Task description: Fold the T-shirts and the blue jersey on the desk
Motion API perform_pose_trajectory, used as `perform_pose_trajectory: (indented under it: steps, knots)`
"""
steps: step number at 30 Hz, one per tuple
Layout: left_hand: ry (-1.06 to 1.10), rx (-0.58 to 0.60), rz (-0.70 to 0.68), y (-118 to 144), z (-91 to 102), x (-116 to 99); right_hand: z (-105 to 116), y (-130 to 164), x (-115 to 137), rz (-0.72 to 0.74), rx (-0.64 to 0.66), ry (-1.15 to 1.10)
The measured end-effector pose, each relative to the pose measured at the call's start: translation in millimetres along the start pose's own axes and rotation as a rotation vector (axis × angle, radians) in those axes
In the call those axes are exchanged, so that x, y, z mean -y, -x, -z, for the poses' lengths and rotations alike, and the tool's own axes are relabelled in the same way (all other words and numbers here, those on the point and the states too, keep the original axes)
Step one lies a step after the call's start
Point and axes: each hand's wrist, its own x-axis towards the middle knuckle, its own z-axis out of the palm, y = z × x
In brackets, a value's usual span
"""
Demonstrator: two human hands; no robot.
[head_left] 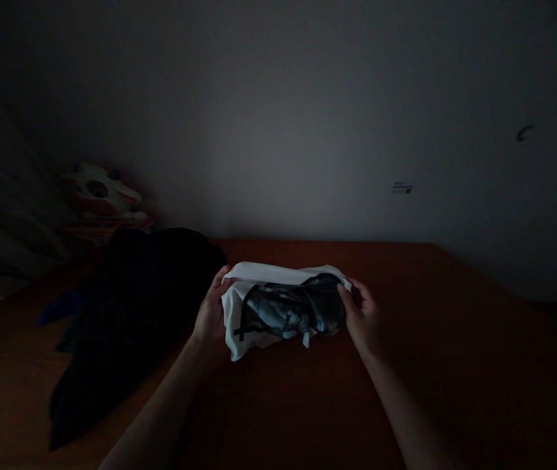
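Note:
A white cloth garment with a dark grey-blue printed picture is stretched between my two hands above the brown table; it looks like a folded T-shirt, though its full shape is hidden by the folds. My left hand grips its left edge, fingers behind and thumb in front. On the opposite side, my right hand pinches the upper right corner with the thumb over the front. The lower edge hangs loose and uneven, with a small white tip sticking down.
Dark clothing lies heaped on the table at left, with a blue piece beside it. Behind sits a white and red plush toy on a stack. A curtain hangs at far left; a pale wall stands behind.

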Motion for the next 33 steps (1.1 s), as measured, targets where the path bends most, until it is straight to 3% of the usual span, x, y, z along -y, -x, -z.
perform_pose_trajectory:
  steps: [3,5,10,13,15,17,22,25,29,33]
  knots:
    - [-0.056,-0.100,-0.014,-5.6,3.0,8.3,-0.3,0.0,-1.5,0.139,0.059,0.038]
    - [-0.267,-0.083,-0.018,-5.0,2.8,16.6,-0.2,0.3,-8.0,0.147,0.121,0.132]
    - [-0.852,0.221,-0.238,7.5,-1.0,34.4,2.4,0.5,-25.8,0.124,0.141,0.510]
    - [-1.034,0.266,-0.320,11.5,-2.6,38.2,4.9,1.6,-26.6,0.132,0.284,0.575]
    - [-1.025,0.269,-0.285,11.4,-3.5,37.2,6.0,3.0,-24.2,0.067,0.422,0.514]
    - [-0.894,0.284,-0.206,10.6,-5.1,33.9,5.6,4.3,-20.7,-0.031,0.471,0.385]
    - [-0.249,0.290,0.169,11.1,-11.2,16.6,0.4,2.8,-6.3,-0.315,0.273,-0.118]
    - [0.004,0.248,0.196,9.5,-11.7,7.1,0.0,-1.9,3.8,-0.390,0.204,-0.445]
    - [-0.120,0.063,0.028,-1.5,-3.5,13.9,2.4,-8.8,2.5,-0.296,0.172,-0.581]
    - [-0.575,-0.070,-0.176,-6.9,5.0,33.0,3.8,-7.3,-14.8,-0.203,0.175,-0.175]
